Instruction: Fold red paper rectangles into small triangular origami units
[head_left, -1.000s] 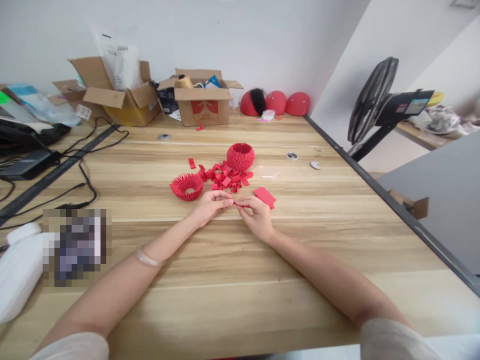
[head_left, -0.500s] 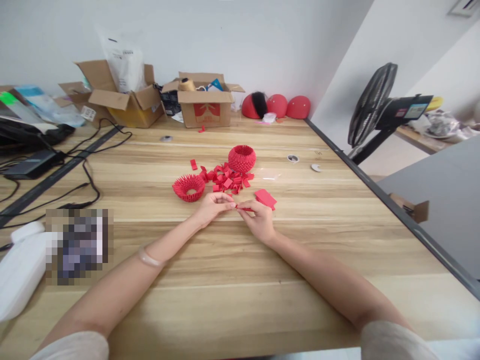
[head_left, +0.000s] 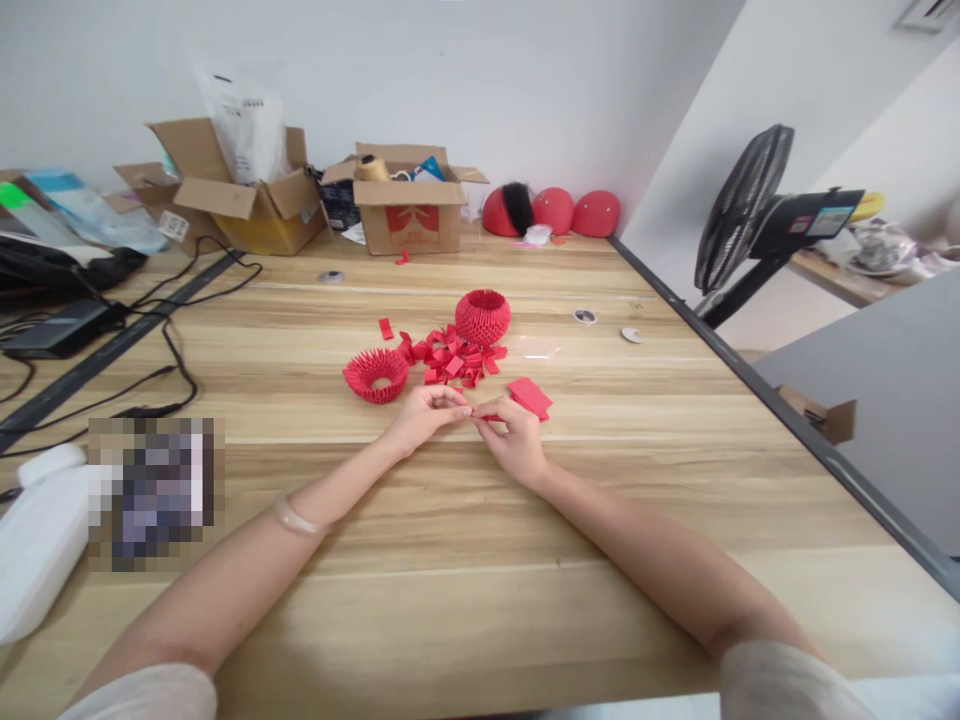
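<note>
My left hand (head_left: pixel 424 417) and my right hand (head_left: pixel 516 438) meet over the wooden table (head_left: pixel 480 560), fingertips pinched together on a small red paper piece (head_left: pixel 484 413). Just beyond my right hand lies a flat stack of red paper slips (head_left: pixel 531 396). Ahead of my left hand sits a spiky red paper ring (head_left: pixel 376 373). Behind it is a loose pile of folded red paper pieces (head_left: pixel 452 355) and a rounded red paper bowl (head_left: pixel 482 314).
Open cardboard boxes (head_left: pixel 405 208) (head_left: pixel 232 190) stand at the table's back, with red domes (head_left: pixel 553 210) to their right. Black cables (head_left: pixel 161 340) and devices lie at the left, a white object (head_left: pixel 37 540) near left. A black fan (head_left: pixel 742 210) stands beyond the right edge.
Both hands stay pinched on the red piece with only slight finger shifts. The view has tipped a little.
</note>
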